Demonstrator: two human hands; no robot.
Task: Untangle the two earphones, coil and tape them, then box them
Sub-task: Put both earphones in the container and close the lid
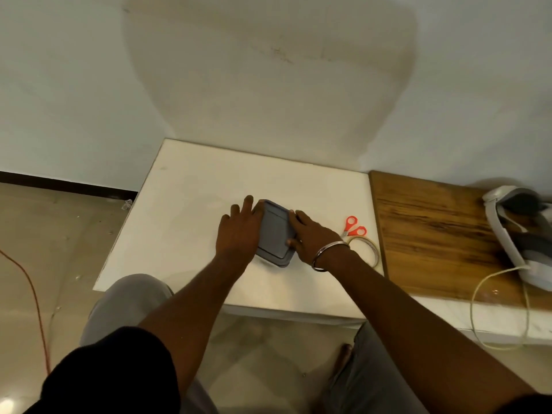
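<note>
Nearest the camera are the person's knees and forearms, reaching out over the front edge of the white surface (pixel 185 204). Both arms end at the grey lidded box (pixel 274 233), the landmark for everything else here.

The left hand (pixel 239 231) lies flat against the box's left side, fingers spread and extended, touching it rather than gripping it. The right hand (pixel 312 237) rests on the box's right edge, palm down, fingers partly over the lid and a thumb at the near corner — pressing, not clamped round anything. A metal bangle (pixel 328 255) sits on that wrist.

The lid appears to be on, so the contents are hidden; no earphones show anywhere, and I judge they are probably already inside, with the closing step in hand. The box looks like light, fairly stiff plastic with a rim that snaps. It should slide easily on the smooth surface, so steadying it from both sides and pressing at the corners and rim is the sensible hold; the middle of the lid may flex.

Just right of the box lie the orange-handled scissors (pixel 354 227), and nearer than them a roll of clear tape (pixel 369 251), partly behind the right wrist. Further right is a wooden board (pixel 433 231) carrying a white headset (pixel 513 234) with a trailing cable (pixel 490 309). Beyond the box the surface runs to the pale wall.
</note>
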